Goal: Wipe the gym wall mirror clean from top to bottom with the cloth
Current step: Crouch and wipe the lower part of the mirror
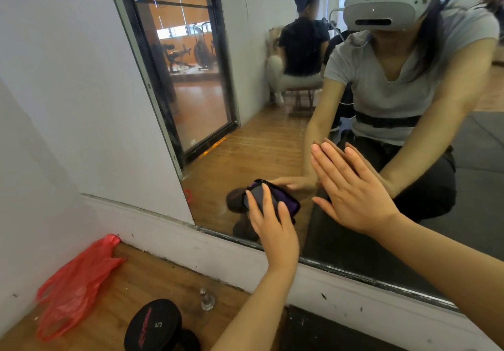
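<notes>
Lying nearest, on the wooden floor by the wall: dumbbell, red plastic bag. Left hand presses dark cloth with straight fingers against mirror, near its bottom-left corner. Right hand, released and flat, touches the glass just beside.

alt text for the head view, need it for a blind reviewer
A person crouches at a gym wall mirror, the left hand pressing a dark purple-edged cloth low on the glass while the right hand rests flat on it. On the wooden floor below lie a red plastic bag and a black dumbbell.
</notes>
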